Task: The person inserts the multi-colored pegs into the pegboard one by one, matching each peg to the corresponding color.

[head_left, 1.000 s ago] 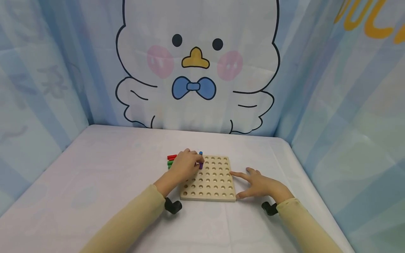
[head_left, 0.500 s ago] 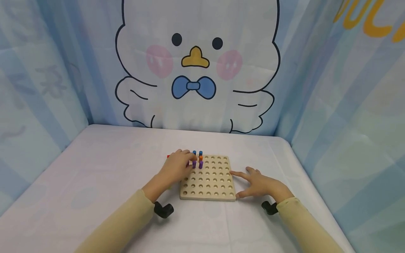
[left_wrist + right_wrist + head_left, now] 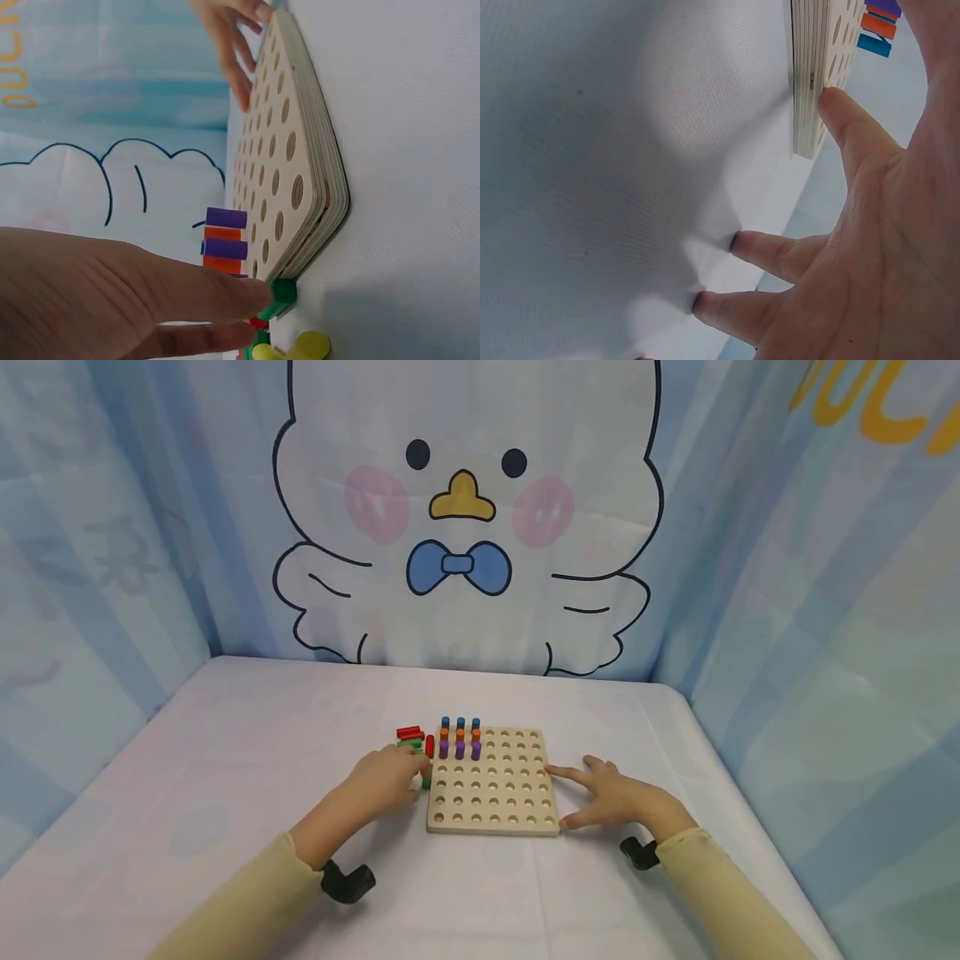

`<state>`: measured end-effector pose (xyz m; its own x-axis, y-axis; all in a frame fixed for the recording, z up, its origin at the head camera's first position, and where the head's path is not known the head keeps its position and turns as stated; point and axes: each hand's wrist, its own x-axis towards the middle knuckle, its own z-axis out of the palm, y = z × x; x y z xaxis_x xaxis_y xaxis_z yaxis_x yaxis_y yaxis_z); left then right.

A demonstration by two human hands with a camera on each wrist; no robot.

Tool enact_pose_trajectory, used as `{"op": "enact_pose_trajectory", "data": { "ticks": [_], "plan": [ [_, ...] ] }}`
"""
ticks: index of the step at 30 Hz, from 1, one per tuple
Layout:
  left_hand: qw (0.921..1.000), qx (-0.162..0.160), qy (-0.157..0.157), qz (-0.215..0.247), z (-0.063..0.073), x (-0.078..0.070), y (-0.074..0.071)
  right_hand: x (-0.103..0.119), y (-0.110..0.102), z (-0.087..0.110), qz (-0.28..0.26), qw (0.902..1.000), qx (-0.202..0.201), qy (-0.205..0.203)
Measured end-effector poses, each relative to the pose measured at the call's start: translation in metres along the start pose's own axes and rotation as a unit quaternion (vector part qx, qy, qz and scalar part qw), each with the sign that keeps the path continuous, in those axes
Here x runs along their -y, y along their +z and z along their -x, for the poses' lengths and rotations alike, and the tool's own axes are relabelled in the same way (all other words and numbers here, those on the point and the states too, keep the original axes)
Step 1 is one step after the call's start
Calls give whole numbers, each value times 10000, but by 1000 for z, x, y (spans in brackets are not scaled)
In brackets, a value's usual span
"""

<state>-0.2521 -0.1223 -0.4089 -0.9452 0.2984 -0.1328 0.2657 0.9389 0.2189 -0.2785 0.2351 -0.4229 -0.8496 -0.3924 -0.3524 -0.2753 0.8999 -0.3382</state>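
Note:
A pale wooden pegboard (image 3: 510,797) with rows of round holes lies flat on the table. Three blue pegs (image 3: 461,723), three orange pegs (image 3: 460,736) and three purple pegs (image 3: 460,751) stand upright in its back left corner. My left hand (image 3: 386,779) is low over loose pegs along the board's left side. In the left wrist view its thumb tip is right at a green peg (image 3: 283,297) beside the board, with a gap between thumb and finger. My right hand (image 3: 618,797) is spread, with fingertips at the board's right edge and on the tablecloth.
Loose red pegs (image 3: 409,732) and more green ones lie left of the board, partly hidden by the left hand. A yellow peg (image 3: 309,346) lies nearby. A white cloth (image 3: 225,760) covers the table, and printed curtains (image 3: 810,652) enclose it.
My left hand has drawn back left and toward me from the standing pegs to the loose ones, uncovering the three rows. My right hand has stayed put.

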Motion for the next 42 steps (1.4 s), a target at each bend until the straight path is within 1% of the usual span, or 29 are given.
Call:
{"op": "enact_pose_trajectory", "data": {
  "ticks": [3, 5, 12, 14, 18, 23, 27, 31, 36, 38, 42],
  "plan": [
    [9992, 342, -148, -126, 9, 5, 3, -1, 0, 0, 22, 10000, -8, 10],
    [9987, 449, -223, -105, 13, 8, 4, 0, 0, 0, 33, 10000, -10, 15],
    [9968, 570, -535, 138, 20, 9, 3, 0, 0, 2, -67, 10000, 36, 25],
    [9962, 619, -567, 221, 21, 9, 4, 0, 0, 2, -77, 10000, 34, 52],
    [9961, 615, -507, 366, 20, 9, 5, -1, 1, 1, -53, 10000, 4, 59],
    [9967, 480, -484, 450, 15, 7, 9, -1, 2, 0, 0, 10000, -23, 44],
    [9974, 288, -411, 512, 10, 8, 13, -1, 2, 0, -12, 10000, -8, 27],
    [9975, -24, -317, 637, 4, 10, 17, -1, 1, 0, -30, 10000, -9, 40],
    [9954, -451, -170, 825, -3, 10, 20, 0, 1, 1, -21, 10000, -30, 16],
    [9948, -582, -122, 829, -5, 8, 19, 0, 1, 2, -20, 10000, -34, -7],
    [9945, -786, -55, 685, -7, 6, 17, 0, 1, 2, -50, 10000, -29, 4]
  ]
}}
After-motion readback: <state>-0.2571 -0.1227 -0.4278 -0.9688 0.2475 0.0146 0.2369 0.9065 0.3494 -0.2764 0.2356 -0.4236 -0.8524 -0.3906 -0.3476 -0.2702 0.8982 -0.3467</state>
